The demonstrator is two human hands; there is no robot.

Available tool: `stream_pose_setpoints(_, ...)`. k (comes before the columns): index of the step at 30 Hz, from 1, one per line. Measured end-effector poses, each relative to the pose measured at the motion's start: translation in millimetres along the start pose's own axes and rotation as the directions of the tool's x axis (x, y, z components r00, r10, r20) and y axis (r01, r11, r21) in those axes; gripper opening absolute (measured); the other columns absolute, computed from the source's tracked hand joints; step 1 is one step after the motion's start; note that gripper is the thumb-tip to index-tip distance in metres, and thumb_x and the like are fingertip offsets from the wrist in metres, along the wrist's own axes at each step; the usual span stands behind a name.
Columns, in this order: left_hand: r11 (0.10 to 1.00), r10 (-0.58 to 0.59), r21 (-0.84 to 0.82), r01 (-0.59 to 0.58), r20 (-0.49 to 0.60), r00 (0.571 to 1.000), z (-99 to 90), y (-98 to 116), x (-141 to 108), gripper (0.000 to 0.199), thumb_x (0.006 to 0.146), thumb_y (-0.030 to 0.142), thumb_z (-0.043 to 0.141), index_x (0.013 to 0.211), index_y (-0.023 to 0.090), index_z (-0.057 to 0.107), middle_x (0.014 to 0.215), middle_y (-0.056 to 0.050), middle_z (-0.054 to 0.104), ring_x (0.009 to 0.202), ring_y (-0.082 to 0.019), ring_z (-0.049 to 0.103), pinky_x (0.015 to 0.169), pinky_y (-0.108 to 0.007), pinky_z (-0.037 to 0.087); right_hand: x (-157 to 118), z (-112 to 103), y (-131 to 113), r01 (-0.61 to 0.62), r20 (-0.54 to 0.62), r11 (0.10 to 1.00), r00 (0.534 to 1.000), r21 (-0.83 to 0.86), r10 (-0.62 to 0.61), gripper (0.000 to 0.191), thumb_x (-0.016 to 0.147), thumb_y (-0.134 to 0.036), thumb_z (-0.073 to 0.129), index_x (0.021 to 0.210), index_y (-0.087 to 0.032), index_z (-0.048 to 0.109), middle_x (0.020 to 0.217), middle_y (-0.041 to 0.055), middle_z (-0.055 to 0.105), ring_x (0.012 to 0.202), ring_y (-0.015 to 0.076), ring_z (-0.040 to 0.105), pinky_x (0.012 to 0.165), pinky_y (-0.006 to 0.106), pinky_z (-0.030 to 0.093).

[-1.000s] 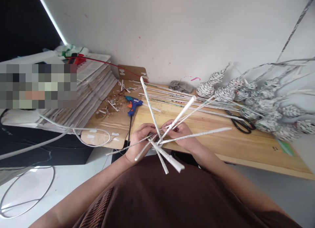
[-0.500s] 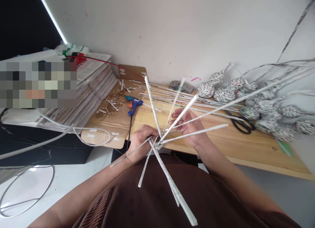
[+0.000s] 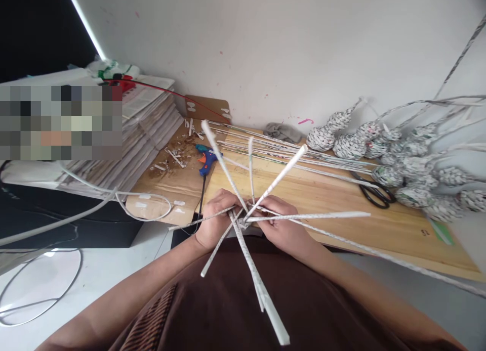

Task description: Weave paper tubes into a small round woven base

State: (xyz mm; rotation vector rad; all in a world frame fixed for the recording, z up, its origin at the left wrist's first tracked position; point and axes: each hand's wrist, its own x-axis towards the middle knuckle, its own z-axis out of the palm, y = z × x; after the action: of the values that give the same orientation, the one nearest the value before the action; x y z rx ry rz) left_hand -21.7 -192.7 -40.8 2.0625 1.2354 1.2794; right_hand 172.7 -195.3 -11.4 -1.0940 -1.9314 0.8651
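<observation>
Close to the brown shirt, several rolled paper sticks (image 3: 261, 285) spread outward like spokes from a small woven centre. My left hand (image 3: 218, 217) is closed on the left side of that centre. On the right side, my right hand (image 3: 279, 219) has its fingers closed at the paper sticks, near the crossing point. One long thin paper strand (image 3: 360, 250) runs from beside my right hand toward the lower right edge. The fingertips of both hands are partly hidden behind the sticks.
A blue glue gun (image 3: 207, 161) lies on cardboard by paper scraps. Long paper sticks (image 3: 296, 161) and black scissors (image 3: 377, 195) rest on the wooden table (image 3: 341, 204). Woven paper bulbs (image 3: 351, 144) stand at the right. Stacked paper (image 3: 148, 133) is at the left.
My right hand has moved left and down to the woven centre, its fingers now closed. The long strand has swung from the upper right to the lower right. The spokes have turned slightly.
</observation>
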Motion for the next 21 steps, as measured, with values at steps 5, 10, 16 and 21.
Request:
stream_pose_setpoints(5, 0.999, -0.022, 0.030, 0.021, 0.040, 0.999, -4.4, 3, 0, 0.009, 0.089, 0.023, 0.064, 0.086, 0.022, 0.072, 0.084, -0.003, 0.073, 0.082, -0.019, 0.064, 0.076, -0.031, 0.051, 0, 10, 5, -0.028, -0.059, 0.999, 0.998, 0.022, 0.029, 0.009, 0.089, -0.030, 0.064, 0.093, -0.023, 0.068, 0.089, 0.0048, 0.074, 0.080, 0.0195, 0.068, 0.074, 0.030, 0.052)
stream_pose_setpoints(10, 0.998, -0.045, 0.050, 0.044, 0.032, 0.998, -7.0, 0, -3, 0.012, 0.091, 0.019, 0.059, 0.088, 0.021, 0.071, 0.093, -0.003, 0.072, 0.091, -0.017, 0.066, 0.086, -0.029, 0.052, 3, 12, 6, 0.018, -0.087, 0.997, 0.996, -0.073, -0.024, 0.006, 0.088, -0.021, 0.059, 0.084, -0.022, 0.064, 0.078, 0.0030, 0.067, 0.073, 0.0171, 0.063, 0.070, 0.028, 0.049)
stream_pose_setpoints(16, 0.991, -0.006, 0.131, 0.002, 0.033, 0.999, -9.1, 4, -1, 0.010, 0.089, 0.017, 0.061, 0.089, 0.021, 0.070, 0.088, -0.002, 0.074, 0.086, -0.019, 0.066, 0.080, -0.032, 0.052, -1, 15, 9, 0.040, -0.099, 0.993, 0.994, -0.107, -0.051, 0.005, 0.087, -0.021, 0.059, 0.087, -0.022, 0.063, 0.081, 0.0038, 0.068, 0.075, 0.0173, 0.064, 0.070, 0.028, 0.049)
stream_pose_setpoints(21, 0.977, -0.013, 0.215, 0.001, 0.055, 0.998, -9.1, 6, 1, 0.008, 0.087, 0.015, 0.062, 0.088, 0.021, 0.068, 0.085, -0.003, 0.073, 0.083, -0.020, 0.066, 0.077, -0.033, 0.051, -5, 20, 13, 0.001, -0.122, 0.997, 0.992, -0.083, -0.012, 0.007, 0.084, -0.019, 0.061, 0.088, -0.024, 0.063, 0.082, 0.0017, 0.070, 0.071, 0.0162, 0.066, 0.067, 0.027, 0.051)
